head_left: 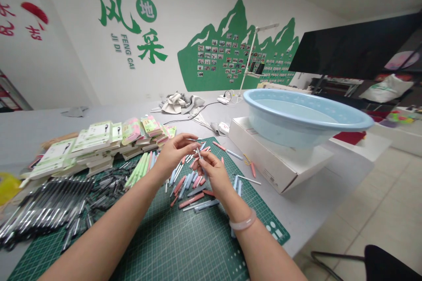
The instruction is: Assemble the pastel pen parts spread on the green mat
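My right hand (212,170) is closed around a slim pen part (199,153), greyish-blue, its upper end pointing up and away from me. The fingertips of my left hand (176,151) pinch at that upper end; the exact contact is small and partly hidden. Below and around both hands lie loose pen parts in pink and light blue, among them a pink barrel (191,200) and a blue barrel (206,205). Thin white refills (178,170) are mixed in with them. Everything here rests on a green cutting mat (184,246).
Left of my arms are black pens in rows (52,206), green pens (140,169) and stacked card boxes (95,136). A blue basin (280,127) stands on a white carton (263,153) at right. Crumpled cloth (178,103) and a cable lie farther back.
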`<action>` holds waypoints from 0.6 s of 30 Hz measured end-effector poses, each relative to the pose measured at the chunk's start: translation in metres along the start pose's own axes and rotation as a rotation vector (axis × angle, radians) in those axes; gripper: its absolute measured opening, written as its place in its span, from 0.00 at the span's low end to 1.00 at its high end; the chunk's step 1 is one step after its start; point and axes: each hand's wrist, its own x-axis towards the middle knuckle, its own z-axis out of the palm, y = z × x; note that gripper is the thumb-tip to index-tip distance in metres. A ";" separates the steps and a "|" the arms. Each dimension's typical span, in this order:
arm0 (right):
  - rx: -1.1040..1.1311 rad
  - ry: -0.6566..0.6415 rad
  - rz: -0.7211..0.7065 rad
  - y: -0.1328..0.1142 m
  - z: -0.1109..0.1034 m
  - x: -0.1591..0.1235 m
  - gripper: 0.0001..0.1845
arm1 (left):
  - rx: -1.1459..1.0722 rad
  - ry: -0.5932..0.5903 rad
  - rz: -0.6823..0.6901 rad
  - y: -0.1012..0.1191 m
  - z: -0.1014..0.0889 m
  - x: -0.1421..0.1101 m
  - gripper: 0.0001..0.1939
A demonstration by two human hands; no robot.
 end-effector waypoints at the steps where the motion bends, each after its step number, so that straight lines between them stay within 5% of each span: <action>1: -0.002 -0.002 -0.005 -0.001 0.000 0.000 0.11 | 0.031 0.010 0.002 -0.001 -0.004 0.002 0.18; 4: -0.004 -0.001 -0.010 -0.005 -0.001 0.000 0.10 | 0.359 0.049 0.006 -0.011 -0.021 0.009 0.14; 7: 0.012 0.014 -0.007 -0.007 -0.003 0.001 0.11 | 1.038 -0.017 -0.065 -0.027 -0.036 0.015 0.07; 9: 0.023 0.022 -0.006 -0.008 -0.004 0.001 0.11 | 1.285 -0.040 -0.148 -0.038 -0.042 0.017 0.07; 18: 0.050 0.052 -0.027 -0.007 -0.006 0.002 0.09 | 1.420 0.013 -0.229 -0.065 -0.039 0.026 0.11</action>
